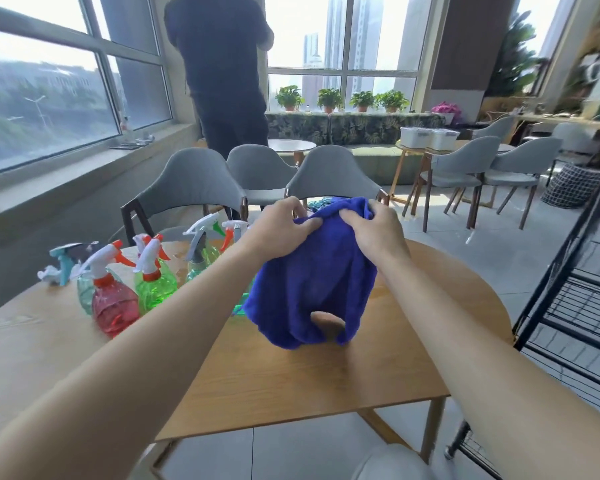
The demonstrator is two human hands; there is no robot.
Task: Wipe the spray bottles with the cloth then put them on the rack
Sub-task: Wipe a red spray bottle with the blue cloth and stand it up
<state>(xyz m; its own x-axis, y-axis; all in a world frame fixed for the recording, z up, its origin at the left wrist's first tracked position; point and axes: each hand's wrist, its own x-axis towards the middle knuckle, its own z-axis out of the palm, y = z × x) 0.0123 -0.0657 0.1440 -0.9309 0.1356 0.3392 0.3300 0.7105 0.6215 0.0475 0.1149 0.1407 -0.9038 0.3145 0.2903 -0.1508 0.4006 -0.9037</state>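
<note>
Both hands grip the top of a blue cloth [312,271] held above the wooden table [291,382]: left hand [281,230] and right hand [378,230] each have fingers closed on bunched fabric. The cloth drapes over something; only a teal sliver [238,308] shows at its lower left edge, identity uncertain. Red [113,303], green [155,285] and other spray bottles stand at table left, partly overlapping. The black wire rack [575,306] is cut off at right.
</note>
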